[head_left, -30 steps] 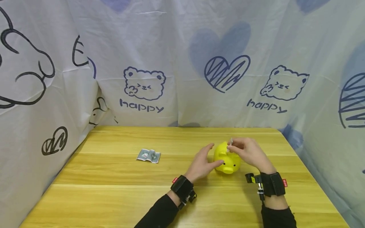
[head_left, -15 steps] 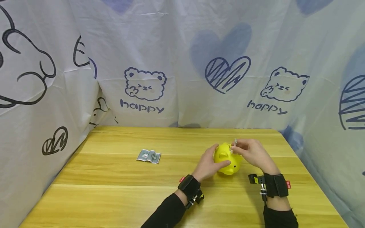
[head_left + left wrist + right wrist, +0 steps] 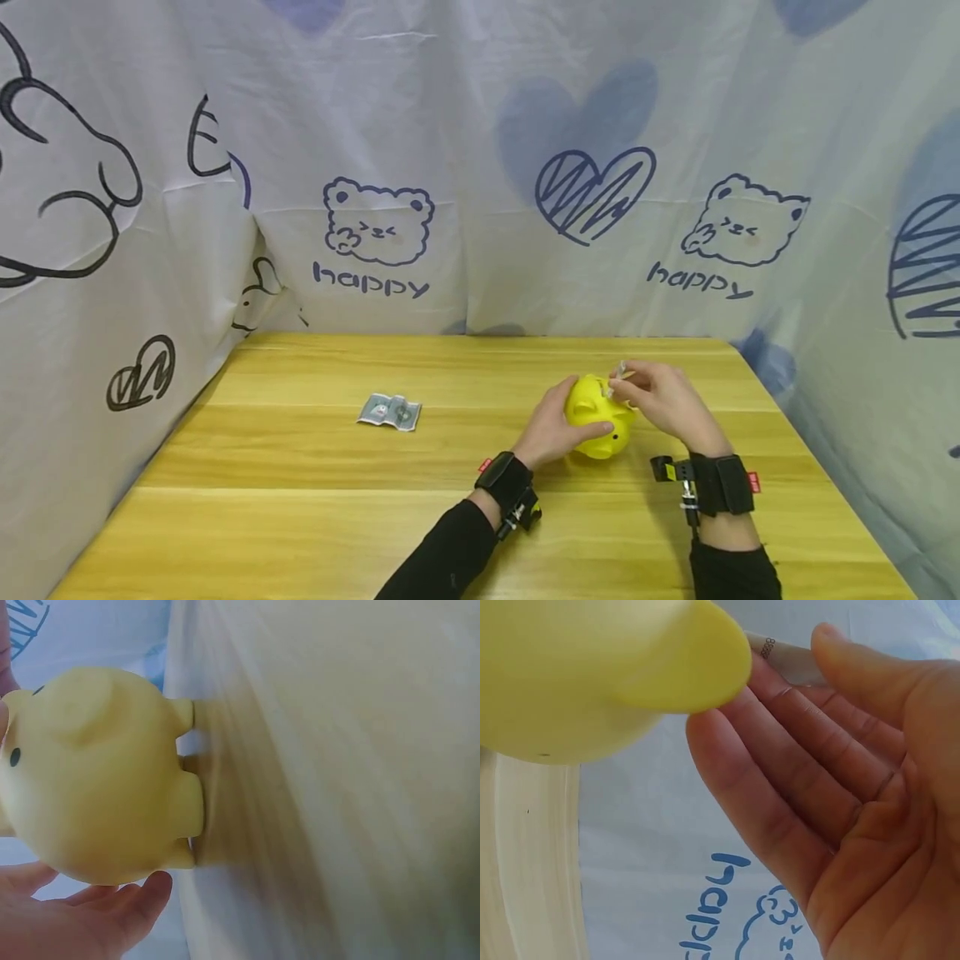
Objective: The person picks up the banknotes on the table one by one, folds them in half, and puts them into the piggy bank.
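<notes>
A yellow piggy bank point(image 3: 597, 446) stands on the wooden table, its snout towards me. My left hand point(image 3: 550, 429) holds it from the left, thumb across the front and fingers behind. The left wrist view shows the piggy bank's point(image 3: 105, 787) round body and stubby feet close to that hand's fingers. At the top, my right hand point(image 3: 671, 408) pinches a folded banknote point(image 3: 791, 664) beside the slot. Printed digits show on the note in the right wrist view. Its lower end is hidden, so I cannot tell how deep it sits in the slot.
A second, creased banknote point(image 3: 389, 412) lies flat on the table point(image 3: 300, 500), well left of the piggy bank. A white printed cloth point(image 3: 480, 167) hangs behind the table and along both sides.
My left hand has moved right and closed round the piggy bank, which has turned and shifted slightly right. The right hand has moved a little right, still pinching the folded banknote.
</notes>
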The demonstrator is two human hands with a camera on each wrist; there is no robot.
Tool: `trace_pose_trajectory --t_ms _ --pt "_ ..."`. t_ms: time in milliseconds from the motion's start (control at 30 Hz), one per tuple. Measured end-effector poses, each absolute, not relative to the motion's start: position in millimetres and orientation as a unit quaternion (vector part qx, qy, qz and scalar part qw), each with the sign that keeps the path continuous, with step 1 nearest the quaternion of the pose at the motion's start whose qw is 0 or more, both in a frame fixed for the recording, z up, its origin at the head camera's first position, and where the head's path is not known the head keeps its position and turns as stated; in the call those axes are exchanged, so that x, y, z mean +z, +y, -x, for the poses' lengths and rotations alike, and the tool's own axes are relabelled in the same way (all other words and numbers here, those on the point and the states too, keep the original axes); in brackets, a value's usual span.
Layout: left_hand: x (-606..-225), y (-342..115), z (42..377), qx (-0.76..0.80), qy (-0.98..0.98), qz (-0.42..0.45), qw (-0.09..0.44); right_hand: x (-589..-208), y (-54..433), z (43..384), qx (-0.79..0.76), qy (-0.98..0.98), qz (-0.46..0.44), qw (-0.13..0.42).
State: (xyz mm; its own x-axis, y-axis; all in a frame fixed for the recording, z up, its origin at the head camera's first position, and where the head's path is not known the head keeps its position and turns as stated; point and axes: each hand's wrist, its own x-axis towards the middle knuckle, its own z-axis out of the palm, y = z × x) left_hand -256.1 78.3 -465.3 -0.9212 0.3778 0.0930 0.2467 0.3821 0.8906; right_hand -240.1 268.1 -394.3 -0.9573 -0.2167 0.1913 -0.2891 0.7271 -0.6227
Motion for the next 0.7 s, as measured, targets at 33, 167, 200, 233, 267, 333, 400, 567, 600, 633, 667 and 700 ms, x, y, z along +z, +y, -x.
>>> trace_pose_trajectory --t_ms 33,167,200,233,267,333,400,567,600,633,667,700 --pt "-465.8 78.2 256.4 0.526 0.827 -0.189 0.063 -395.1 267.7 241.0 0.344 -0.927 -0.138 0.055" --pt "-468.7 78.6 257.0 0.528 0.826 -0.187 0.06 -396.6 265.6 243.5 0.342 -0.928 -0.134 0.064" --pt "-469.0 78.5 256.9 0.528 0.827 -0.186 0.058 -396.6 265.0 244.0 0.342 -0.928 -0.132 0.065" --pt "-468.9 78.8 256.5 0.527 0.827 -0.187 0.054 -396.4 264.6 244.3 0.341 -0.928 -0.131 0.068" --pt "-469.1 79.1 256.4 0.525 0.829 -0.188 0.049 -396.2 264.2 244.6 0.34 -0.929 -0.129 0.068" --pt "-469.1 79.6 255.8 0.519 0.831 -0.194 0.039 -396.5 263.4 245.5 0.338 -0.93 -0.127 0.069" --pt "-468.7 80.0 254.6 0.515 0.832 -0.205 0.028 -397.3 262.7 245.9 0.334 -0.932 -0.126 0.071" --pt "-469.5 80.5 252.5 0.507 0.831 -0.23 0.012 -400.2 261.4 246.3 0.328 -0.933 -0.126 0.077" --pt "-469.9 80.6 252.2 0.505 0.831 -0.232 0.012 -400.7 261.2 246.1 0.328 -0.933 -0.127 0.078" --pt "-470.3 80.6 252.1 0.504 0.832 -0.233 0.013 -401.1 260.9 246.2 0.328 -0.933 -0.127 0.08" --pt "-470.7 80.6 251.9 0.503 0.832 -0.234 0.014 -401.5 260.6 246.3 0.328 -0.933 -0.128 0.081" --pt "-470.9 80.6 251.7 0.503 0.831 -0.235 0.015 -401.7 260.3 246.2 0.327 -0.933 -0.129 0.083"
